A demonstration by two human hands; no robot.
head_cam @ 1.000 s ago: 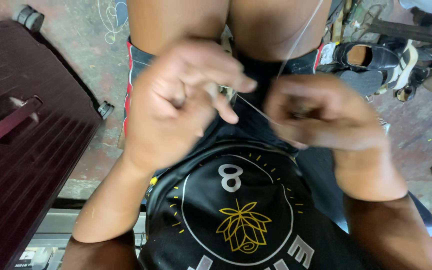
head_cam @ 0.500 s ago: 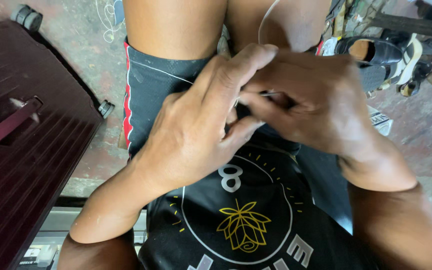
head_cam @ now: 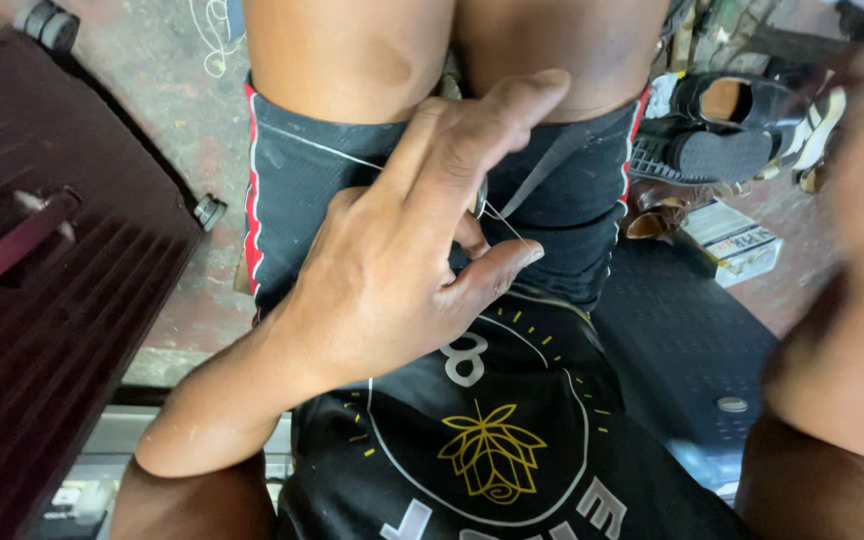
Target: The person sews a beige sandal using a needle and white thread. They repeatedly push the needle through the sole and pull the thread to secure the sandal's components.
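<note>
rough reddish concrete floor [head_cam: 167, 130] here, stained and gritty, with a dark maroon slatted panel [head_cam: 42, 300] filling the left side and a little caster wheel [head_cam: 209, 211] at its edge. upper right there's a pile of shoes, a black sandal [head_cam: 722, 125] on top, and a small flat box [head_cam: 732, 235] lying on the floor just below them. can't see anything inside the box, it looks closed.

the person is sitting, bare knees at the top, black shorts with red trim [head_cam: 297, 190] and a black shirt with a yellow flower print [head_cam: 492, 450] at the bottom.

the left hand [head_cam: 392, 270] is over the lap, thumb and fingers pinched shut on a thin pale thread [head_cam: 500, 220], index finger sticking up. a small metal bit shows right at the pinch but it's too tiny to say what it is. the thread also runs off left across the shorts.

the right hand [head_cam: 852, 300] is at the right edge, super blurred and partly cut off, so can't tell if it's open or gripping anything.
</note>
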